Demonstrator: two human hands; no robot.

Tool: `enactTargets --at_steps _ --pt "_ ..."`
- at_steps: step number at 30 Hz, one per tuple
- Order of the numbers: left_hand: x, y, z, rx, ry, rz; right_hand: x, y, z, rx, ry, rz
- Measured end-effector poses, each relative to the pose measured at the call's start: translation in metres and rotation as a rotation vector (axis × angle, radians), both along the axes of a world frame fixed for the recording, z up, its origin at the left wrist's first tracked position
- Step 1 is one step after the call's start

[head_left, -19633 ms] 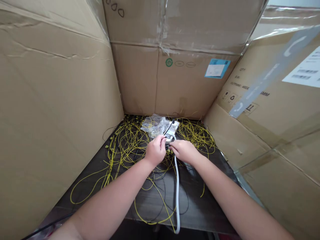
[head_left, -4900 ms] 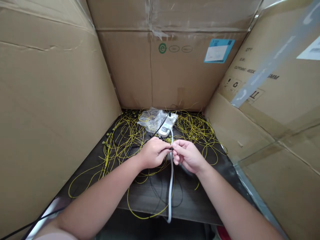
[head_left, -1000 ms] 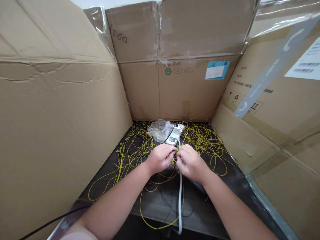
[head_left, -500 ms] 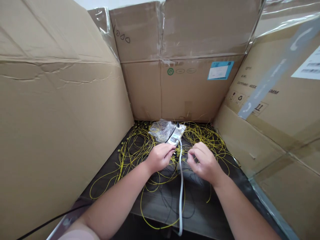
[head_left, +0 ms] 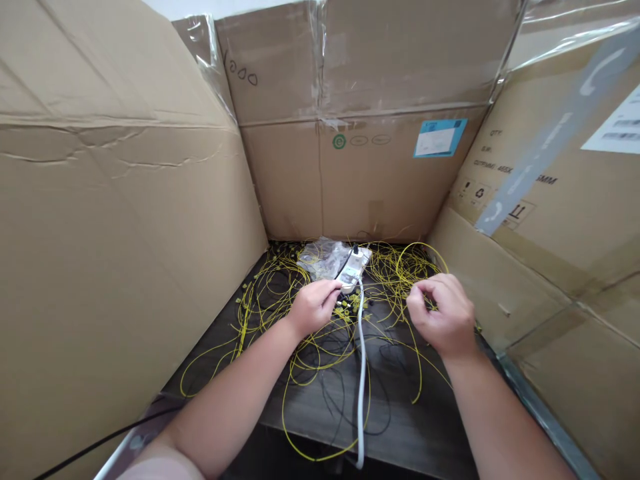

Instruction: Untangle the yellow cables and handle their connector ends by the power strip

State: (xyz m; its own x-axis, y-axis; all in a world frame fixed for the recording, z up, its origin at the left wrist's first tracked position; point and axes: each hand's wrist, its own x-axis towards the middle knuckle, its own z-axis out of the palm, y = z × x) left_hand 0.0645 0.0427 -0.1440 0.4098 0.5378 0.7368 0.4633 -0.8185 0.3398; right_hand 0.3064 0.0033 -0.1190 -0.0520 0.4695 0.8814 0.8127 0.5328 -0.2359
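Observation:
My left hand (head_left: 314,308) pinches something too small to make out, thumb and forefinger together, just in front of the white power strip (head_left: 350,270). My right hand (head_left: 443,313) is closed in a pinch further right, above the tangle. A raised loop of yellow wire (head_left: 423,245) runs up to that hand, and the wire appears to be in its fingers. Small yellow and black pieces (head_left: 344,310) lie between the hands. Near the strip, a crumpled clear plastic bag (head_left: 323,259) rests on more tangled yellow wire (head_left: 265,293).
A thick white cable (head_left: 361,373) runs from the strip over the front edge of the dark table (head_left: 300,407). Cardboard walls (head_left: 285,173) enclose the table at the left, back and right. A black cable (head_left: 110,437) crosses the lower left.
My right hand has moved right, away from my left hand, and a yellow wire loop now stands up beside it. My left hand has shifted slightly left.

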Motion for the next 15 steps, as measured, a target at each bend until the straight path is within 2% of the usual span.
enactTargets --at_steps 12,15 --pt "-0.005 0.011 -0.006 -0.026 0.009 0.063 0.023 0.007 0.001 0.108 0.310 -0.391" --pt "-0.007 0.014 -0.006 -0.027 0.014 0.095 0.026 0.010 0.000 0.086 0.403 -0.453"
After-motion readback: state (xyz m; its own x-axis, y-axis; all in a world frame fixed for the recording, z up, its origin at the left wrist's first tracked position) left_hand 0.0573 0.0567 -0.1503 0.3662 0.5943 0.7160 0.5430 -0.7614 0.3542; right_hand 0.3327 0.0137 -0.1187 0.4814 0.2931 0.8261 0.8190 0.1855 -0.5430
